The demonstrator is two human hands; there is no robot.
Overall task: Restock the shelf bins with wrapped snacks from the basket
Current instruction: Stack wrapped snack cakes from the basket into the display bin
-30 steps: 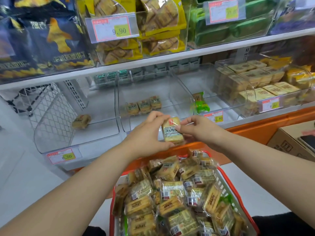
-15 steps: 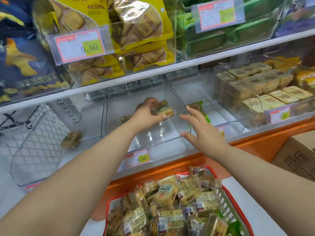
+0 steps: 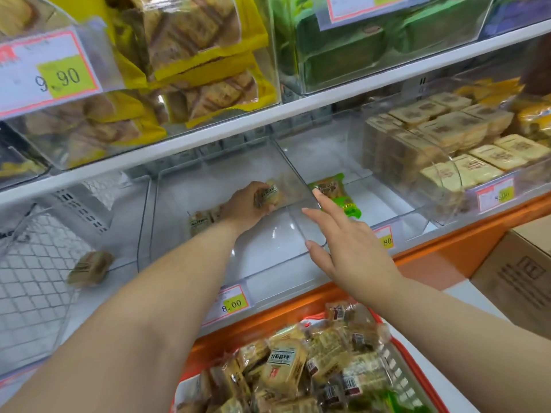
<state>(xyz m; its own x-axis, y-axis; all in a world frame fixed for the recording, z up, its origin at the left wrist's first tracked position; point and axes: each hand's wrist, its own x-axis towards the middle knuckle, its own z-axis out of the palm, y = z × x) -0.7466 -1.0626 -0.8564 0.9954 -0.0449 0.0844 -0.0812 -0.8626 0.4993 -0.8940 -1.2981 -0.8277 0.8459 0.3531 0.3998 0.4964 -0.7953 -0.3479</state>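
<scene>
One wrapped snack was pinched in the left hand inside the middle bin; the right hand, spread, hovered at three o'clock. Released tilted, it could topple.

Two bare forearms, left grip & right grip; no sleeves, jewellery.

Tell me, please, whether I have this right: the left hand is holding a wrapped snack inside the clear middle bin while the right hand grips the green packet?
Not quite. The head view shows the right hand open, gripping nothing; the green packet lies beyond its fingertips. The rest stands: left hand, wrapped snack, middle bin.
</scene>
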